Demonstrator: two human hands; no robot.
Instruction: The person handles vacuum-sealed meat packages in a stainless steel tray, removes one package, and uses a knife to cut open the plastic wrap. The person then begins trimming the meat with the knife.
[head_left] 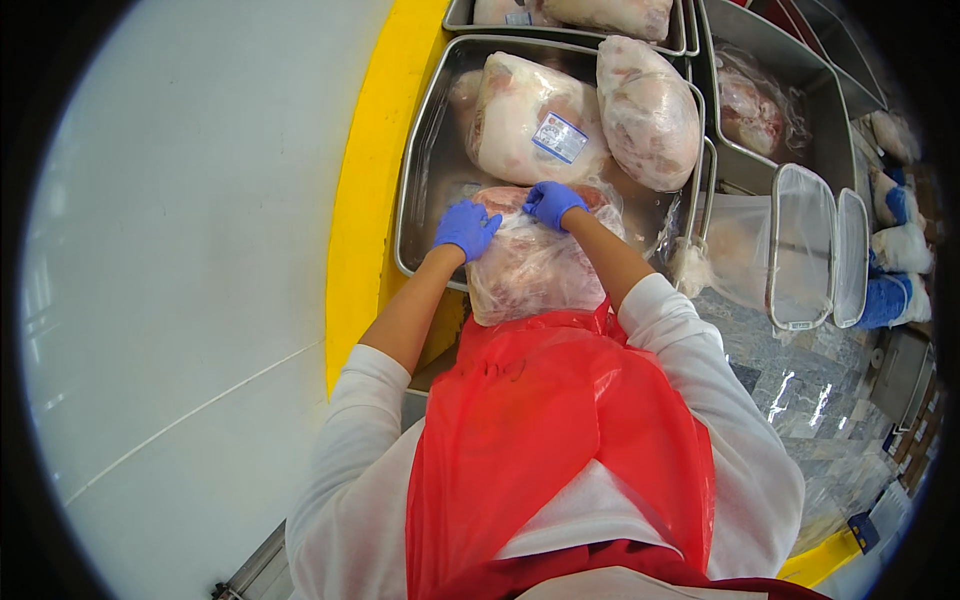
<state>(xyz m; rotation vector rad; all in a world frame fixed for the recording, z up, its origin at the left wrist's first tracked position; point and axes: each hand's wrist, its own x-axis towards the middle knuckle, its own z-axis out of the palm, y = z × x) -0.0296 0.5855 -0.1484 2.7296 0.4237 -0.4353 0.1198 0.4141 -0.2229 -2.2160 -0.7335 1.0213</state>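
A large cut of raw meat in clear plastic wrap (pixel 535 265) lies across the near rim of a steel tub (pixel 412 215), its near end against my red apron. My left hand (pixel 467 230), in a blue-violet glove, grips the wrap at the far left corner of the cut, fingers bent. My gloved right hand (pixel 552 205) is closed on the wrap along the far edge, fingertips pinched together. Red meat shows between the two hands. Right beyond them sits a big pale wrapped cut (pixel 510 105) with a white and blue label (pixel 560 137).
Another pale wrapped cut (pixel 650 115) rests at the tub's right side. A second steel tub (pixel 810 95) with wrapped meat stands farther right, near a metal frame holding a clear bag (pixel 800 245). A yellow ledge (pixel 360 180) and white wall (pixel 200 200) border the left.
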